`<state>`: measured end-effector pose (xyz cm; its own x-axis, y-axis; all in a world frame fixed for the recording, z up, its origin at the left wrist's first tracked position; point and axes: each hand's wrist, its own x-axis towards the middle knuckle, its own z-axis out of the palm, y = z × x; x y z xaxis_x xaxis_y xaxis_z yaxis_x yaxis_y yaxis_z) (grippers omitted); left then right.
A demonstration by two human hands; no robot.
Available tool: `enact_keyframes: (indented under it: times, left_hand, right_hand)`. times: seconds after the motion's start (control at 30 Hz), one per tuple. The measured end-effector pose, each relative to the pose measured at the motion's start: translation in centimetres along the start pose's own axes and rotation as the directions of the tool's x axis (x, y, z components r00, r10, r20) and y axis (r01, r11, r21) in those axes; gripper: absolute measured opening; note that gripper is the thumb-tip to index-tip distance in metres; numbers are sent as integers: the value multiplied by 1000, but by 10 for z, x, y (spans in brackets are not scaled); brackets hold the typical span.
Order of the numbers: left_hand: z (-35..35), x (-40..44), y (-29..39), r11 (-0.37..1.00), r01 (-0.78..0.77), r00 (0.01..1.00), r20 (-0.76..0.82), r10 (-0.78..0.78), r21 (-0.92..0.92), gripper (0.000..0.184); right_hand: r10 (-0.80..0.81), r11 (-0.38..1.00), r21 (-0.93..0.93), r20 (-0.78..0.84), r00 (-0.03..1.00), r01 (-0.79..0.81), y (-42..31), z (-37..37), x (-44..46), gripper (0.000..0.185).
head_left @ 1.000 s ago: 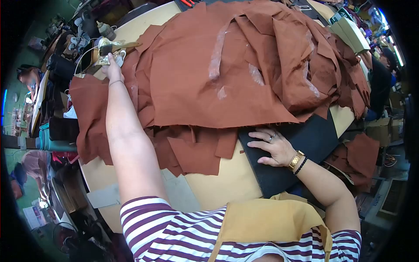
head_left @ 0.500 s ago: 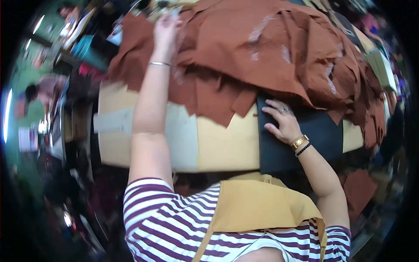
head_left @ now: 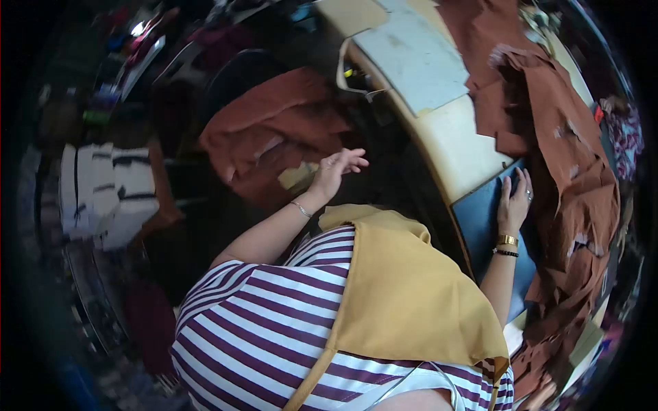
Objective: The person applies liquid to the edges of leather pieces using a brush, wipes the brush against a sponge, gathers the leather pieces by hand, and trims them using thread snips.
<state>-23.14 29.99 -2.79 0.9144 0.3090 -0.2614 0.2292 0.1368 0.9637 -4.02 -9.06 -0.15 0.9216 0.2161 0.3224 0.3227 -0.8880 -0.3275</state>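
Observation:
My left hand (head_left: 337,166) is in the air left of the table, fingers stretched out and nothing visible in them. Behind its wrist is a small pale-yellow piece (head_left: 296,177), lying against a heap of brown sheet material (head_left: 264,147); I cannot tell whether hand and piece touch. My right hand (head_left: 515,204) rests with extended fingers on a dark flat board (head_left: 478,214) on the table. Its fingertips are beside a larger pile of brown sheet material (head_left: 572,157), which looks like leather or cloth and has ragged edges.
The cream tabletop (head_left: 462,137) runs diagonally, with a light grey sheet (head_left: 411,58) on its far part. A stack of white pieces with dark strips (head_left: 110,188) stands at left. Another person in a patterned garment (head_left: 624,137) is at the far right.
My view and body have turned left, so the table now appears on the right. My left hand has come off the brown pile and away from the table. My right hand stays on the dark board.

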Motion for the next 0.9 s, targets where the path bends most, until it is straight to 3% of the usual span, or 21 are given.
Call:
enact_keyframes:
  times: [0.07,0.1,0.2,0.23,0.27,0.37,0.43,0.5,0.53,0.67,0.73,0.77,0.83,0.9]
  left_hand:
    - [-23,-30,-18,993,102,974,-197,-110,-52,70]
    - [-37,-38,-33,990,89,939,-322,-119,-106,68]
    - [-82,-60,-52,956,-136,791,-553,264,261,62]
    - [-100,-62,-54,900,-177,708,-584,398,398,59]
    - [-126,-56,-70,888,-155,580,-688,436,432,54]
    - [-187,-53,-44,924,-6,311,-877,365,382,52]
    - [-222,-53,-4,976,128,383,-917,113,174,66]
    - [-277,-14,-26,950,284,78,-991,112,130,87]
    - [-288,-7,-14,932,363,98,-995,-14,22,109]
    - [-299,12,4,770,621,55,-971,-232,-149,127]
    - [-305,21,-8,737,609,-17,-934,-357,-292,112]
    - [-315,26,-26,722,606,-7,-910,-415,-334,110]
    - [-346,34,-99,774,502,167,-835,-524,-385,105]
    - [-381,46,-176,811,353,427,-691,-583,-466,100]
  right_hand:
    - [-17,1000,-12,0,1000,17,2,2,1,43]
    - [-26,999,-22,1,1000,26,4,2,1,44]
    - [-27,999,-31,11,1000,27,8,5,2,47]
    - [-27,999,-34,12,1000,27,9,6,3,47]
    - [-33,999,-34,8,999,33,11,7,3,49]
    - [-31,999,11,22,999,30,9,4,3,49]
    - [-29,1000,11,11,1000,29,10,6,5,49]
    - [-11,1000,-25,7,1000,11,9,6,4,49]
    - [-11,999,-41,13,1000,11,9,5,3,48]
    - [-5,997,-73,34,999,7,7,4,3,47]
    - [2,996,-93,50,999,3,6,2,4,46]
    - [-3,997,-81,62,998,8,6,2,5,44]
    - [6,994,-108,66,998,1,5,1,5,45]
    - [51,994,-102,31,998,-47,-3,3,1,46]
